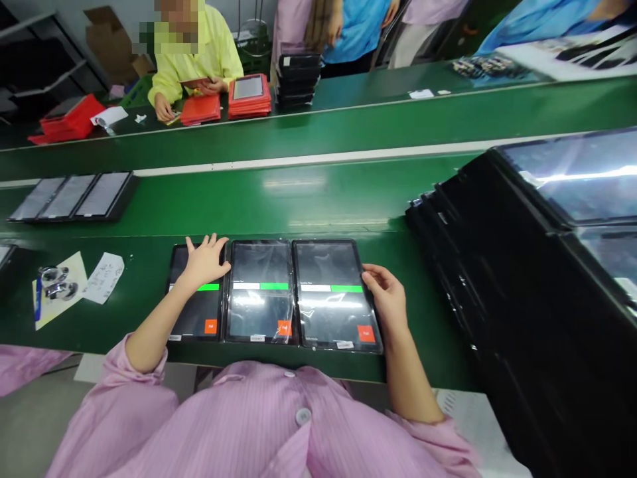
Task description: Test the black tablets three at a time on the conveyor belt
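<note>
Head view: three tablets are laid side by side on the green surface (149, 292) just before the person, each screen lit with a green bar and an orange square. The left tablet (195, 312) is covered at its top by the left hand (204, 261), fingers spread flat, nothing gripped. The middle tablet (261, 292) lies untouched between. The right tablet (333, 295) is touched at its right edge by the right hand (385, 292), fingers loosely curled, nothing enclosed. Black trays (522, 279) are stacked to the right. Paper slips (102, 275) lie to the left. Across the belt, red cases (249, 99) are handled by a person in yellow (199, 60).
</note>
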Motion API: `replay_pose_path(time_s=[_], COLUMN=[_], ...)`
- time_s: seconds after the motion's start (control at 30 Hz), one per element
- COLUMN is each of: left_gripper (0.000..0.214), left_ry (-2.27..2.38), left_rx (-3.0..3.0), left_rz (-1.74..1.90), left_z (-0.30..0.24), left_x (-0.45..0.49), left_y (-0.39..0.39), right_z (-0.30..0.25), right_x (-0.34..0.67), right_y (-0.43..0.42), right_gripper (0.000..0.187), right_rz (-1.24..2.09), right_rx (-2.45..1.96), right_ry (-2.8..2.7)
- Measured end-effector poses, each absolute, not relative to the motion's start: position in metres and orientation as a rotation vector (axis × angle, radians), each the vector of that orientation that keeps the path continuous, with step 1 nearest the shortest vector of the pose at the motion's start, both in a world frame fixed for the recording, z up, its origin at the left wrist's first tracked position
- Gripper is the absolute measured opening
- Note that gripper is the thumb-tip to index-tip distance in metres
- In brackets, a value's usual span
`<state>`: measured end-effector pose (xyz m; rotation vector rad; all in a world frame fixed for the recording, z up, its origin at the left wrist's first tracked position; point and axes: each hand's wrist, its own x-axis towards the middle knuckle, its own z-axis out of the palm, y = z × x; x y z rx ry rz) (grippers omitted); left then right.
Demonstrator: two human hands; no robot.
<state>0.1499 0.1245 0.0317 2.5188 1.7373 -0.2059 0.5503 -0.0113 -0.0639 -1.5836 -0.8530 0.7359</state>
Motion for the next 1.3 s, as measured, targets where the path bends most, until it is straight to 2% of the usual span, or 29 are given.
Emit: replay_pose_path(time_s=[0.23,0.67,0.8,0.9,1.0,1.07,1.23,1.3], left_gripper=[0.049,0.046,0.044,0.056,0.086,0.091,0.050,0.044], left_ry=[1.719,1.736,1.704,1.380,0.990,0.794,0.692,0.698], left_rx=[2.482,2.415,2.587,2.724,2.627,2.551,2.527,2.526], left_rz=[-0.188,-0.407,-0.151,-0.034,-0.167,-0.220,-0.365,-0.440], left_z=[0.044,0.055,0.056,0.053,0.047,0.044,0.047,0.049], left_x=[0.151,0.166,0.199,0.235,0.258,0.264,0.262,0.262], left_y=[0.136,0.145,0.141,0.139,0.146,0.154,0.163,0.161], right_z=[-0.058,-0.058,-0.061,-0.064,-0.066,-0.066,-0.066,-0.066], right_x=[0.548,0.549,0.552,0.555,0.557,0.558,0.558,0.558], right_y=[-0.012,-0.012,-0.010,-0.009,-0.009,-0.010,-0.011,-0.011], right_gripper=[0.049,0.043,0.041,0.040,0.040,0.041,0.042,0.042], right_rz=[0.800,0.807,0.817,0.812,0.812,0.819,0.855,0.855], right_rx=[-1.590,-1.550,-1.519,-1.514,-1.514,-1.509,-1.480,-1.478], right_ry=[-0.879,-0.920,-0.963,-0.981,-0.985,-0.987,-0.985,-0.982])
